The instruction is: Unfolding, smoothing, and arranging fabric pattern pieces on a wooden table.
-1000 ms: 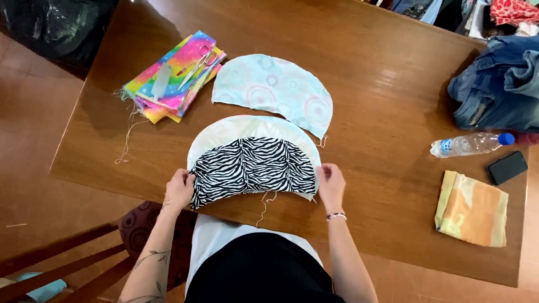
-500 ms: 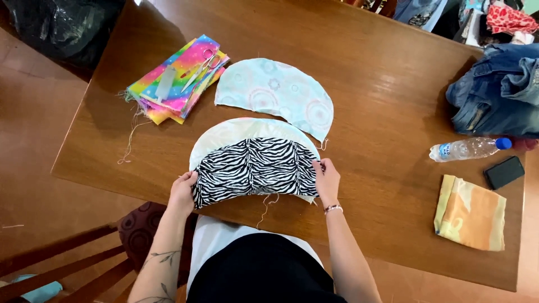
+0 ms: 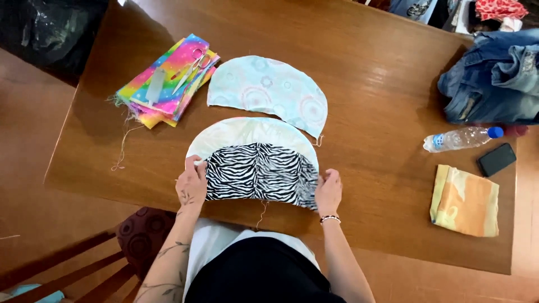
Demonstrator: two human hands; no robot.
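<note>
Pinching opposite ends of the zebra-print fabric piece [image 3: 258,173], the left hand [image 3: 192,184] and right hand [image 3: 328,191] each closed on an edge; its long axis ran left-right between them, atop a pale half-round fabric panel [image 3: 247,132] on the table [image 3: 370,73]

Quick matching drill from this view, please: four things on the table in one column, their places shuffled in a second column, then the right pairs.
Things
1. zebra-print fabric
2. scissors
3. water bottle
4. folded orange cloth

Places
A. lying on its side near the dark phone
B. at the table's right front corner
C. on the rainbow fabric stack
D. between the left hand and right hand, over a pale half-round piece

Pairs: 1-D, 2-C, 3-A, 4-B
</note>
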